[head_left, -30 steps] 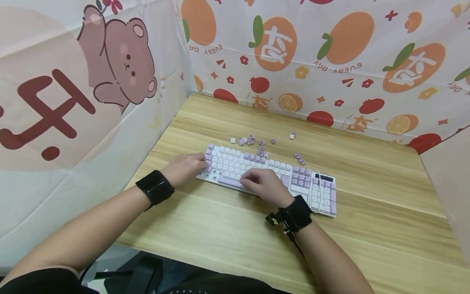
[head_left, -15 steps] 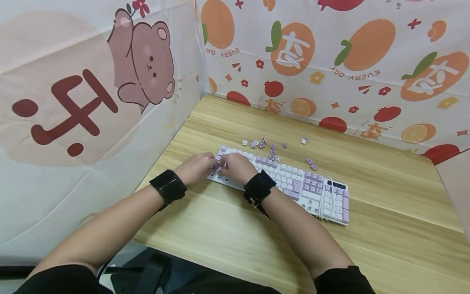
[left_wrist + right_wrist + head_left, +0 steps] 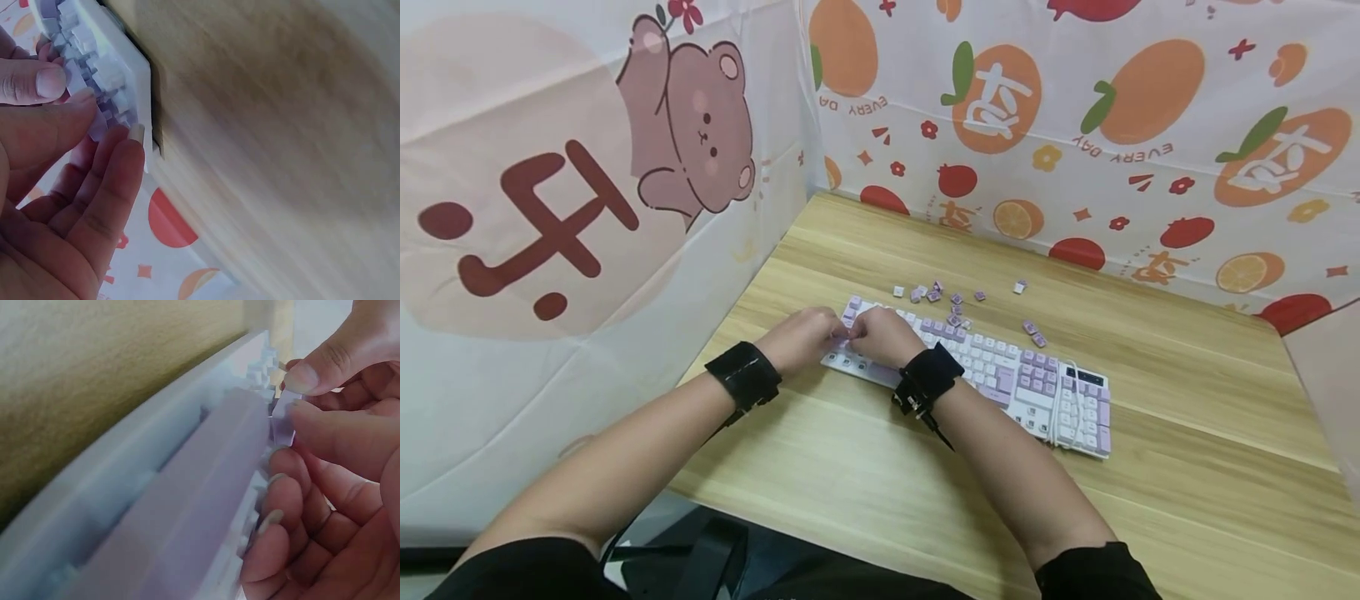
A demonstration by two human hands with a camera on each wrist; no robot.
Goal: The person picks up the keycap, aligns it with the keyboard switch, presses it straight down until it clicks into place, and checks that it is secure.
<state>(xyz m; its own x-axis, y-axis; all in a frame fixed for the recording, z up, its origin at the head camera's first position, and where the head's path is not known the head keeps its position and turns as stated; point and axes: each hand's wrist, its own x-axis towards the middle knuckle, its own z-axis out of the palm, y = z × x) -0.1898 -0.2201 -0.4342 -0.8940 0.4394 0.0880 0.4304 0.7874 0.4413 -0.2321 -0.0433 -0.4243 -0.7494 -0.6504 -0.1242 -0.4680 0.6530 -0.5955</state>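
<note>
A white and lilac keyboard lies at an angle on the wooden table. Both hands meet at its left end. My left hand pinches a long lilac keycap with thumb and fingers, its other fingertips at the keyboard's edge. From the other side my right hand has its thumb and index finger on the same keycap, the remaining fingers curled over the keys. Bare switches show along the front row beside the hands. In the left wrist view the thumbs partly cover the keycap.
Several loose lilac and white keycaps lie behind the keyboard, with a pair farther right. A white cable is bundled over the keyboard's right part. Fabric-covered walls border the table at the back and sides.
My right hand has moved left from the space bar area to the left hand's side and now grips the keycap. My left hand stays at the keyboard's left end. The head view has shifted.
</note>
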